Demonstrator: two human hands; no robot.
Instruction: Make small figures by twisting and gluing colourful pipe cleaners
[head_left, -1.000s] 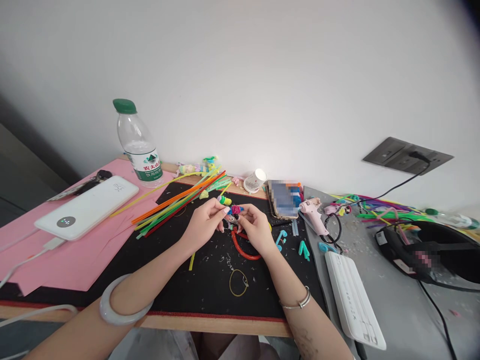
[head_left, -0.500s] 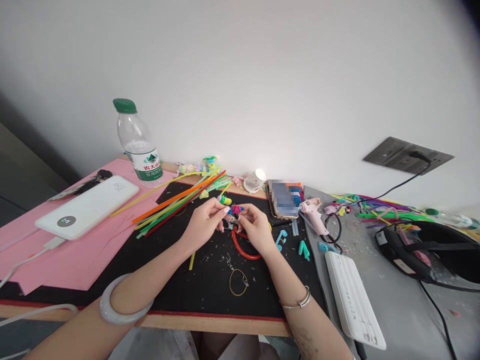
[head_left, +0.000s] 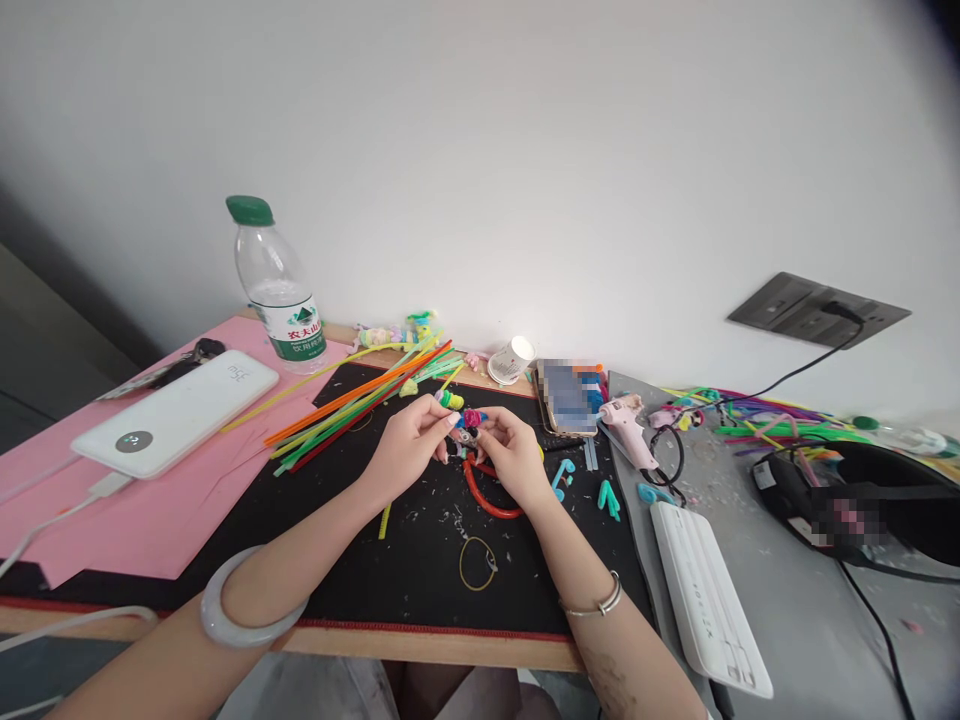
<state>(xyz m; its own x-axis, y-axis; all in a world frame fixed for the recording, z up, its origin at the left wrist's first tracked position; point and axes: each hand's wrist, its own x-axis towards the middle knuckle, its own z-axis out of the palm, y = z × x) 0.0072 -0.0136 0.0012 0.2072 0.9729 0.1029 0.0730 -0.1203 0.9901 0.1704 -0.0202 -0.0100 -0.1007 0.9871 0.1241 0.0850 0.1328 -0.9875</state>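
Above the black mat (head_left: 352, 590), both hands meet at a small, colourful pipe-cleaner piece (head_left: 472, 418) with magenta and blue wound parts. My left hand (head_left: 409, 445) pinches its left side, where a green and yellow bit (head_left: 451, 400) sticks up past the fingertips. On the other side my right hand (head_left: 514, 455) is closed on the piece with thumb and fingers. The fingers cover most of its lower part. A red curved tube (head_left: 487, 503) shows below the right fingers; whether it joins the piece I cannot tell.
Pipe cleaners (head_left: 360, 400) lie loose at the left near a water bottle (head_left: 289, 320) and a white power bank (head_left: 176, 415). To the right are a phone (head_left: 568, 395), a pink glue gun (head_left: 628, 430), another power bank (head_left: 709, 595) and a black headset (head_left: 795, 500). A paper cup (head_left: 512, 361) stands behind.
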